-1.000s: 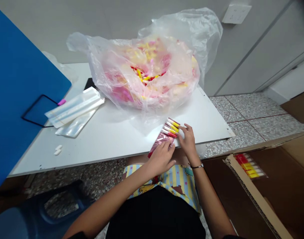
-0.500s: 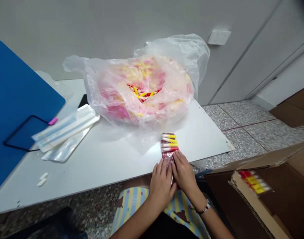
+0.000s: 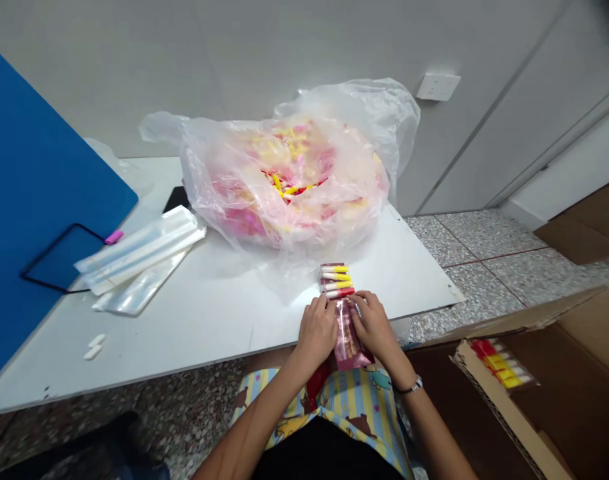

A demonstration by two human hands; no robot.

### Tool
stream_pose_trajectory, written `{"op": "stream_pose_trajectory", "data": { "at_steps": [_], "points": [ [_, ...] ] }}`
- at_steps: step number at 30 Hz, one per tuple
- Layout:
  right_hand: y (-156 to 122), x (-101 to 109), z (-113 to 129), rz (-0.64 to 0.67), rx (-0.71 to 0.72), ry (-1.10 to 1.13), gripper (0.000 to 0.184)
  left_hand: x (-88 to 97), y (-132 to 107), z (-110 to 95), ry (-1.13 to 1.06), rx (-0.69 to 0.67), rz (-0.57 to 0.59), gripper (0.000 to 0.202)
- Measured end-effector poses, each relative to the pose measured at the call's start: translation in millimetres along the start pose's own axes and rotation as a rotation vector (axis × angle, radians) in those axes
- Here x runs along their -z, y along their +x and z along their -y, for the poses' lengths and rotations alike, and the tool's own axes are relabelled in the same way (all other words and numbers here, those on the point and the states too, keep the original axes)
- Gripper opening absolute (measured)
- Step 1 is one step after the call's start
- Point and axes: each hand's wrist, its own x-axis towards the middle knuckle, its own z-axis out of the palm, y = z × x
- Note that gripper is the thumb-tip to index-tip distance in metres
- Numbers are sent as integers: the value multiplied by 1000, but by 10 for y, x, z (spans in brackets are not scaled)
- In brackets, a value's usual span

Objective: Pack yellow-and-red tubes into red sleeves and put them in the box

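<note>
Near the table's front edge lies a packet (image 3: 352,341) with a maroon, shiny wrapper, its near end hanging over the edge. At its far end several short marker-like sticks (image 3: 337,277), white with yellow or red ends, lie side by side; whether all are inside the wrapper I cannot tell. My left hand (image 3: 318,327) grips the packet's left side with curled fingers. On the right side, my right hand (image 3: 375,323) pinches the wrapper just below the red-ended stick. Both thumbs are partly hidden.
A large translucent bag (image 3: 224,153) full of similar sticks stands behind. Clear plastic sleeves (image 3: 139,257) and two small white pieces (image 3: 94,347) lie left, near a blue panel (image 3: 44,173). Lower right, a cardboard box (image 3: 514,427) holds a filled packet (image 3: 502,363).
The hands have parted slightly and now grip the packet's two sides. More of the maroon wrapper shows between them, its near end now visible over the table edge.
</note>
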Motion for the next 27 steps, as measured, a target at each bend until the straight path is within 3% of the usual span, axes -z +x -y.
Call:
{"op": "stream_pose_trajectory", "data": {
  "at_steps": [4, 8, 12, 16, 19, 21, 24, 27],
  "points": [
    [-356, 48, -148, -156, 76, 62, 41, -14, -141, 150, 10, -117, -65, 40],
    [-570, 81, -270, -55, 175, -160, 61, 99, -313, 401, -15, -341, 41, 54],
    [-470, 35, -256, 37, 194, -294, 58, 134, -437, 512, 6, -484, 117, 61],
    [-270, 28, -181, 36, 369, -123, 42, 73, -426, 483, -82, -525, -32, 40],
    [-251, 195, -76, 0, 450, 171, 33, 139, -381, 391, -256, -511, -163, 36],
    [-296, 372, 2, -40, 336, 348, 30, 265, -371, 286, -432, -482, -225, 38],
    [-344, 644, 59, -219, -122, 490, 44, 491, -398, 106, -761, -298, -317, 42],
    [-298, 827, 38, -276, -448, 590, 56, 627, -445, 1, -994, -52, -275, 29]
  ]
}}
